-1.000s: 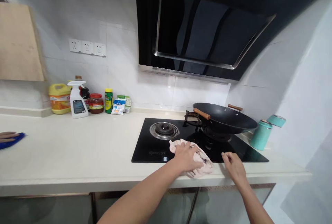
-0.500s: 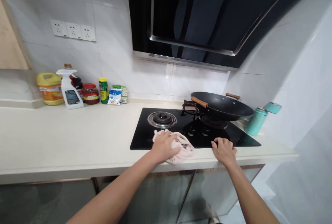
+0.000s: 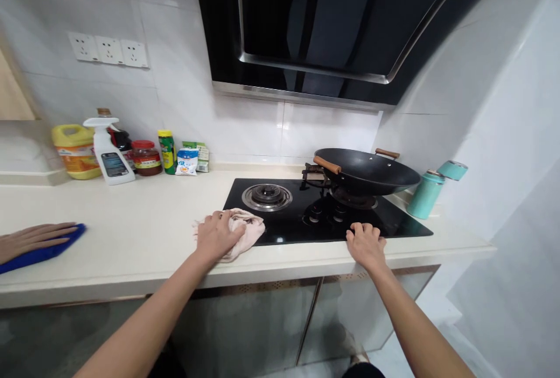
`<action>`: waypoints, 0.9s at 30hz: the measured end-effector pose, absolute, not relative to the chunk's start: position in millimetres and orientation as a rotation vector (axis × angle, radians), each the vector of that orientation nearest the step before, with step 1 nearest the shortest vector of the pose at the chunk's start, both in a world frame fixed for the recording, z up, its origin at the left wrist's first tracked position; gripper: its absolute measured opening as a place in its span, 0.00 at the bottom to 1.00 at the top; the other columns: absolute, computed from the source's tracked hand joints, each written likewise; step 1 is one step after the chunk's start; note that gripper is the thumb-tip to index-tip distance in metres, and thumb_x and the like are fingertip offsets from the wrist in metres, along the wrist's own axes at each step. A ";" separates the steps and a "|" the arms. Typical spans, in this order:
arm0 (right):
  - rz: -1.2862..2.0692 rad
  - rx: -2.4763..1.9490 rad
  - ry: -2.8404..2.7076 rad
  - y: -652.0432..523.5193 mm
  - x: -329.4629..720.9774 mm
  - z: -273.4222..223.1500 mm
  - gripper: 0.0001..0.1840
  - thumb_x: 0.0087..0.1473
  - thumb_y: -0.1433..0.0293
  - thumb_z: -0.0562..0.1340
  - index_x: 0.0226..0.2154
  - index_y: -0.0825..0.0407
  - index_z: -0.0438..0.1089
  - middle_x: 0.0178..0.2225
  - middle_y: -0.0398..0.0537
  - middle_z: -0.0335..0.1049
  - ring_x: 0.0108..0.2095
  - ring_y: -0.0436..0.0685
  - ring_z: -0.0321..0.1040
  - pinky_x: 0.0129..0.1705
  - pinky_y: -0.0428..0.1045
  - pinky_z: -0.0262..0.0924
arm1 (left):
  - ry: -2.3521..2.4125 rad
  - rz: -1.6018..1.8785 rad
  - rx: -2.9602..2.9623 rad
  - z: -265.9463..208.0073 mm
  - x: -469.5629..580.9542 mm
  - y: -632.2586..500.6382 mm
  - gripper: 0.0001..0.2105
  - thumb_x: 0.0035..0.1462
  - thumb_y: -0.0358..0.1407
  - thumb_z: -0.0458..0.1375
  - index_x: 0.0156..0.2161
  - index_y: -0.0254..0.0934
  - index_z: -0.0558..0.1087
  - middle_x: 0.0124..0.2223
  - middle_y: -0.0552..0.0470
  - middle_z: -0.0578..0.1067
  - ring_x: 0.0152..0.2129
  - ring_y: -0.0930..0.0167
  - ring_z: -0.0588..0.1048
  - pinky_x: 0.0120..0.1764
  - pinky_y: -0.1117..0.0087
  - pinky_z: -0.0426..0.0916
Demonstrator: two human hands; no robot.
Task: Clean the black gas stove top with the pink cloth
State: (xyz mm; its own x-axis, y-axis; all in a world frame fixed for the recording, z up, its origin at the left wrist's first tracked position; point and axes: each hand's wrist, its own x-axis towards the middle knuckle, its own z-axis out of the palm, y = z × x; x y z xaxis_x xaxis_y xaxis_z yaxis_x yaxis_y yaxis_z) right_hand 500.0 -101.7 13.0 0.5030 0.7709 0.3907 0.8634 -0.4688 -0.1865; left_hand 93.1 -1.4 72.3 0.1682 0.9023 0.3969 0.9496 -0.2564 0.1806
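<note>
My left hand [image 3: 217, 237] presses on a crumpled pale pink cloth [image 3: 248, 230], fingers curled over it. The cloth lies across the front left corner of the black glass cooktop [image 3: 280, 231] and the pale countertop [image 3: 144, 226]. At the cooktop's front edge, right of the middle, rests my right hand [image 3: 366, 244] with its fingers bent and no object visible in it. Behind that hand, a black wok [image 3: 367, 174] with wooden handles sits on the right burner. The left burner [image 3: 267, 197] is bare.
Another person's hand [image 3: 35, 241] lies flat on a blue cloth [image 3: 65, 247] at the far left. Along the wall stand a spray bottle [image 3: 111, 156], a yellow jug [image 3: 76, 156], a red-lidded jar [image 3: 146, 159] and seasoning packs [image 3: 187, 162]. A turquoise flask [image 3: 426, 196] stands right of the wok.
My left hand has slid left with the pink cloth, from the cooktop's front middle to its left corner. My right hand stays at the front edge. Another person's hand with a blue cloth has appeared.
</note>
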 end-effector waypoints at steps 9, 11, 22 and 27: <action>-0.316 -2.349 -1.381 -98.0 501.1 10.6 0.22 0.66 0.62 0.47 0.56 0.49 0.66 0.65 0.57 0.57 0.66 0.66 0.49 0.66 0.67 0.41 | -1.477 -0.736 -2.502 58.2 193.4 -47.3 0.26 0.59 0.51 0.55 0.58 0.40 0.71 0.52 0.40 0.73 0.50 0.52 0.68 0.50 0.52 0.61; -0.302 -2.344 -1.399 -97.2 502.5 10.4 0.22 0.66 0.62 0.47 0.56 0.49 0.66 0.62 0.55 0.61 0.64 0.64 0.54 0.66 0.65 0.44 | -1.396 -0.779 -2.565 52.6 219.9 -59.5 0.25 0.57 0.52 0.57 0.55 0.40 0.72 0.52 0.41 0.73 0.49 0.53 0.67 0.51 0.51 0.60; -0.299 -2.349 -1.402 -99.9 502.9 18.1 0.21 0.65 0.62 0.49 0.54 0.48 0.67 0.58 0.53 0.67 0.59 0.62 0.61 0.63 0.60 0.48 | -0.851 -0.925 -2.804 29.7 276.5 -102.6 0.24 0.54 0.50 0.65 0.52 0.42 0.73 0.49 0.43 0.73 0.46 0.55 0.69 0.48 0.53 0.64; -0.285 -2.340 -1.398 -102.8 503.0 19.0 0.21 0.65 0.61 0.49 0.54 0.47 0.68 0.58 0.51 0.67 0.60 0.61 0.60 0.63 0.59 0.47 | -0.727 -0.930 -2.800 23.6 242.3 -92.7 0.29 0.51 0.55 0.67 0.53 0.41 0.72 0.47 0.44 0.74 0.42 0.57 0.71 0.44 0.56 0.67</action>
State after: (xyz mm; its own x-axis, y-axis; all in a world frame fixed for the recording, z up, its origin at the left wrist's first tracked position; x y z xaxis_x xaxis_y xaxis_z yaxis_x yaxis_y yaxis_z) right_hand 503.0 -102.8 19.0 0.4793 0.7961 0.3696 0.8772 -0.4208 -0.2312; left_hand 242.3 -92.7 23.6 0.6988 0.4086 0.5871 0.4711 -0.8805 0.0520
